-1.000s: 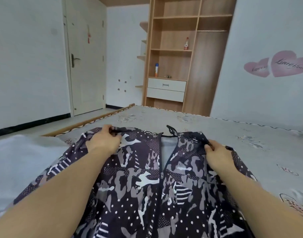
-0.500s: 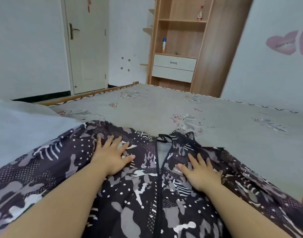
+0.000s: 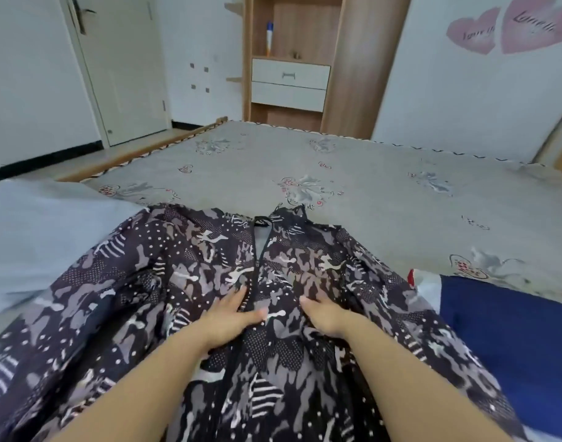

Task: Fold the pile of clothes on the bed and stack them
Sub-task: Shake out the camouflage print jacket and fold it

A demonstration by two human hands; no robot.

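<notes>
We see a dark camouflage-patterned zip-front jacket with white dots and stripes (image 3: 184, 282) spread front-up across the lower half of the frame, on a grey bedsheet printed with flowers and hearts (image 3: 353, 167). Its black zipper (image 3: 255, 269) runs down the centre, the collar pointing to the frame's middle.

Left hand (image 3: 231, 317): lies palm-down on the jacket just left of the zipper, fingers straight and spread a little, thumb reaching across toward the zipper line. It grips nothing.

Right hand (image 3: 325, 315): rests on the jacket just right of the zipper. Fingers appear bent downward into the cloth; we cannot tell whether they pinch fabric or only press on it.

The two hands sit near each other, apart, with the zipper between them. Both bare forearms come in from the bottom edge.

Pale blue-grey cloth (image 3: 43, 237) lies at the left edge, touching the jacket's left sleeve. A navy blue garment (image 3: 512, 333) lies at the lower right, beside the jacket's right sleeve, with a small red-and-white piece at its upper left corner.

Upper frame: a wooden wardrobe with two white drawers (image 3: 289, 84), a white door (image 3: 120, 65) at upper left, and pink heart stickers (image 3: 509, 30) on the wall at upper right.
</notes>
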